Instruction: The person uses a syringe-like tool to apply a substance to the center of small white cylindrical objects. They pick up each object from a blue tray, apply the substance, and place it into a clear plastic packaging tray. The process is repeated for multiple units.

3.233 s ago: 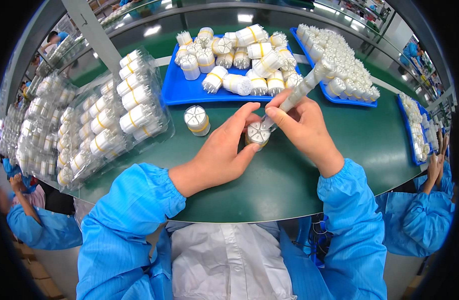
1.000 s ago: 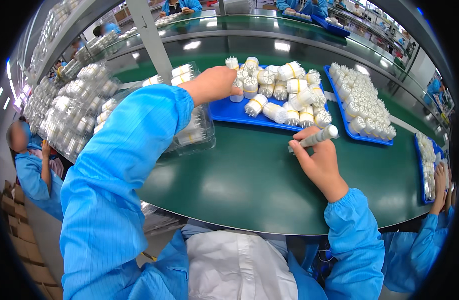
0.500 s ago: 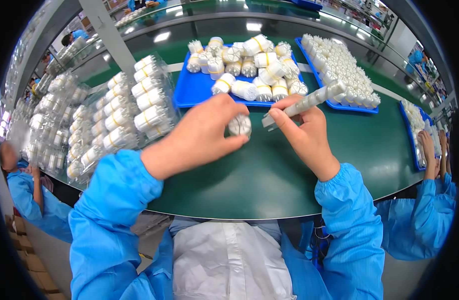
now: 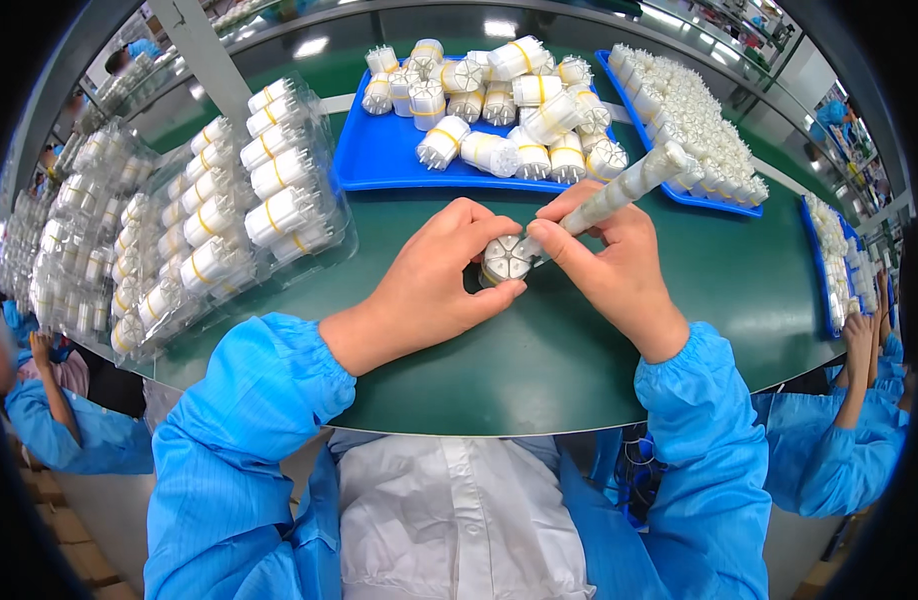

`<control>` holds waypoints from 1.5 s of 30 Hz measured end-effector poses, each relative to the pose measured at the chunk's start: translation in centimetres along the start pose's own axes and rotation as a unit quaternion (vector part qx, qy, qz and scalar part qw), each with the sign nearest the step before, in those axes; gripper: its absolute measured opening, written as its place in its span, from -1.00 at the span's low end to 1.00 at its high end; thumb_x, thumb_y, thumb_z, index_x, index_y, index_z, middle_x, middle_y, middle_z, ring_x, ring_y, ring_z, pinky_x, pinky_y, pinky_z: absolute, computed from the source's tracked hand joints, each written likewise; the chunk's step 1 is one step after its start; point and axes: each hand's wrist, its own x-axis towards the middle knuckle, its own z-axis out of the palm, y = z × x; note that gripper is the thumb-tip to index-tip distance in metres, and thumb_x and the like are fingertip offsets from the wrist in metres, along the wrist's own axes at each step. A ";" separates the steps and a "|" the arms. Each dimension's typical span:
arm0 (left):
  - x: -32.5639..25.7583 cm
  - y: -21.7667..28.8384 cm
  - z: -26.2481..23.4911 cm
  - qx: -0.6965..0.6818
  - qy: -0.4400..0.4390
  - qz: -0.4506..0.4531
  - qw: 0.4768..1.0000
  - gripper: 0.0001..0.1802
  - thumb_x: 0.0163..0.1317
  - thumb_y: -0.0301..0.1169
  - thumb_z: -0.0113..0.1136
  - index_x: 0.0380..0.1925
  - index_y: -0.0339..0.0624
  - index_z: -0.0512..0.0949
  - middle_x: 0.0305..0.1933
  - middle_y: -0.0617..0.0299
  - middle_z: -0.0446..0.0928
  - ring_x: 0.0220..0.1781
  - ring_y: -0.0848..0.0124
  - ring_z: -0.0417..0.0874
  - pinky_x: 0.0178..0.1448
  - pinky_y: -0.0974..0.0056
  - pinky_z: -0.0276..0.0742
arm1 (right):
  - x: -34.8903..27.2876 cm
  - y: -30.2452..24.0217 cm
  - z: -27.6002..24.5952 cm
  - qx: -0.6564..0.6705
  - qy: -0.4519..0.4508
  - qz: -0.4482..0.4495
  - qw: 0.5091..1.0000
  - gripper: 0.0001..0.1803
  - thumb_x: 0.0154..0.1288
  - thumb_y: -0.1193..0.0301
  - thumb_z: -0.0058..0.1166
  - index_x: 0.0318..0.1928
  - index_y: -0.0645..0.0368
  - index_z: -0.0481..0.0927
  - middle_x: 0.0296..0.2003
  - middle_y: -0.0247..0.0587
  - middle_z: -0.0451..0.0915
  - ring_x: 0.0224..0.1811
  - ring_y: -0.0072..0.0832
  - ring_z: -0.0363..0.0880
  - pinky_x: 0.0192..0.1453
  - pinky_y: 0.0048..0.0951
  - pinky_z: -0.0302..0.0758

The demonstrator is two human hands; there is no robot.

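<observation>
Between the thumb and fingers of my left hand (image 4: 429, 270) is a white cylindrical part (image 4: 506, 260), its round end facing up and divided into wedge-like segments. My right hand (image 4: 624, 265) grips a long, pale tool (image 4: 629, 186) that looks wrapped in bands of tape. The tool slants up to the right, and its lower tip meets the right edge of the cylinder's end. Fingers hide part of that tip. Just beyond my hands, a blue tray (image 4: 379, 160) holds a loose pile of similar white cylinders (image 4: 444, 142) with yellow bands.
Clear plastic trays (image 4: 334, 225) with rows of banded cylinders stand on the left. A second blue tray (image 4: 724, 207), densely filled with white parts, lies at the back right. Another filled tray (image 4: 834, 320) sits farther right, beside a co-worker's hands (image 4: 859, 345). A person's arm shows at far left.
My left hand has moved right with the cylinder, bringing it to the tool. The tool's pronged tip, apart from the cylinder before, now touches its edge. The view has shifted slightly.
</observation>
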 end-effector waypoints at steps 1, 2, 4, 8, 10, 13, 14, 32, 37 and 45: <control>0.1 0.1 0.2 0.008 0.011 0.007 1.000 -0.48 0.05 -0.43 0.49 0.05 -0.20 0.57 -0.10 0.15 0.48 -0.15 0.29 0.54 -0.09 0.24 0.53 | 0.0 -0.1 0.0 0.003 -0.005 0.008 1.000 -0.80 0.25 0.42 0.36 -0.23 0.30 0.68 -0.35 -0.20 0.69 -0.35 -0.49 0.68 -0.25 -0.45 0.60; 0.1 0.2 0.4 0.016 0.023 0.014 1.000 -0.50 0.06 -0.40 0.49 0.03 -0.21 0.57 -0.12 0.15 0.47 -0.16 0.28 0.54 -0.11 0.22 0.53 | 0.0 -0.1 0.2 0.012 -0.005 0.014 1.000 -0.81 0.25 0.42 0.36 -0.24 0.30 0.68 -0.36 -0.20 0.69 -0.35 -0.49 0.67 -0.25 -0.45 0.60; 0.1 0.3 0.5 0.036 0.030 0.016 0.999 -0.49 0.06 -0.40 0.49 0.04 -0.21 0.56 -0.12 0.14 0.47 -0.16 0.26 0.56 -0.11 0.21 0.54 | 0.0 0.0 0.5 0.030 -0.004 0.024 0.999 -0.81 0.26 0.42 0.35 -0.24 0.30 0.68 -0.37 -0.21 0.69 -0.36 -0.50 0.66 -0.25 -0.45 0.59; 0.1 0.0 0.6 0.067 0.040 0.022 0.997 -0.38 0.06 -0.46 0.47 0.16 -0.21 0.49 -0.06 0.11 0.54 -0.10 0.26 0.61 -0.02 0.23 0.57 | -0.1 0.0 0.3 0.048 0.014 0.030 0.998 -0.84 0.28 0.43 0.32 -0.25 0.29 0.67 -0.36 -0.24 0.68 -0.36 -0.55 0.64 -0.26 -0.48 0.57; -0.1 0.0 0.7 0.052 0.051 0.026 0.997 -0.33 0.07 -0.47 0.46 0.22 -0.21 0.44 -0.02 0.09 0.57 -0.04 0.25 0.63 0.04 0.22 0.58 | 0.0 0.4 0.2 0.099 0.044 0.032 0.994 -0.85 0.29 0.43 0.31 -0.24 0.28 0.67 -0.36 -0.26 0.68 -0.36 -0.57 0.63 -0.26 -0.50 0.56; -0.4 0.0 0.8 0.007 0.049 0.013 0.999 -0.26 0.08 -0.49 0.41 0.30 -0.23 0.34 0.04 0.06 0.59 0.04 0.20 0.64 0.11 0.17 0.58 | 0.1 0.4 -0.1 0.059 0.018 0.048 0.997 -0.86 0.30 0.43 0.31 -0.25 0.26 0.67 -0.37 -0.28 0.68 -0.36 -0.59 0.63 -0.27 -0.51 0.55; -0.3 0.0 0.8 -0.002 0.045 0.008 0.999 -0.25 0.08 -0.48 0.39 0.30 -0.23 0.32 0.05 0.05 0.59 0.04 0.16 0.62 0.11 0.14 0.57 | 0.1 0.5 0.0 0.053 0.020 0.041 0.998 -0.86 0.30 0.43 0.31 -0.25 0.26 0.67 -0.37 -0.28 0.68 -0.36 -0.59 0.62 -0.27 -0.51 0.55; -0.1 -0.5 0.8 0.103 0.034 0.022 0.994 -0.32 0.06 -0.45 0.46 0.21 -0.23 0.41 0.02 0.08 0.56 0.00 0.19 0.63 0.08 0.19 0.59 | 0.1 0.4 0.4 0.029 0.025 0.016 0.999 -0.86 0.31 0.45 0.30 -0.26 0.28 0.66 -0.34 -0.25 0.68 -0.34 -0.57 0.64 -0.24 -0.51 0.56; -0.4 -0.5 0.9 0.007 0.028 0.008 1.000 -0.27 0.09 -0.50 0.37 0.29 -0.27 0.31 0.13 0.03 0.58 0.16 0.17 0.64 0.23 0.19 0.56 | 0.3 0.2 -0.3 0.097 0.030 0.060 0.993 -0.87 0.32 0.45 0.29 -0.25 0.28 0.67 -0.35 -0.28 0.67 -0.33 -0.60 0.62 -0.22 -0.53 0.55; -0.3 0.1 0.7 0.017 0.022 0.010 1.000 -0.21 0.09 -0.47 0.41 0.33 -0.25 0.27 0.15 0.01 0.58 0.14 0.17 0.63 0.23 0.19 0.53 | 0.1 0.6 0.3 0.058 -0.011 0.052 0.997 -0.85 0.33 0.43 0.28 -0.22 0.27 0.66 -0.36 -0.28 0.67 -0.34 -0.61 0.61 -0.24 -0.53 0.55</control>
